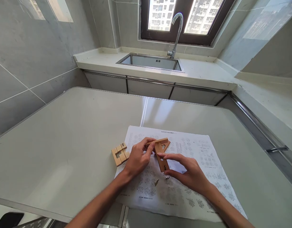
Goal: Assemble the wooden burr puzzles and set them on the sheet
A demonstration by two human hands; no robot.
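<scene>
Above a printed sheet, my left hand pinches a light wooden puzzle piece between thumb and fingers. My right hand grips a flat wooden puzzle piece by its near end, where a dark mark shows. The two pieces meet near my left fingertips; whether they interlock I cannot tell. Behind them a third wooden piece with an opening is partly hidden. Left of my left hand lies a small group of notched wooden pieces, one marked 3, partly on the sheet's edge.
The sheet lies on a pale folding table with a seam down its middle. Beyond the table's far edge runs a counter with a sink and a tall faucet under a window. Another counter borders the right side.
</scene>
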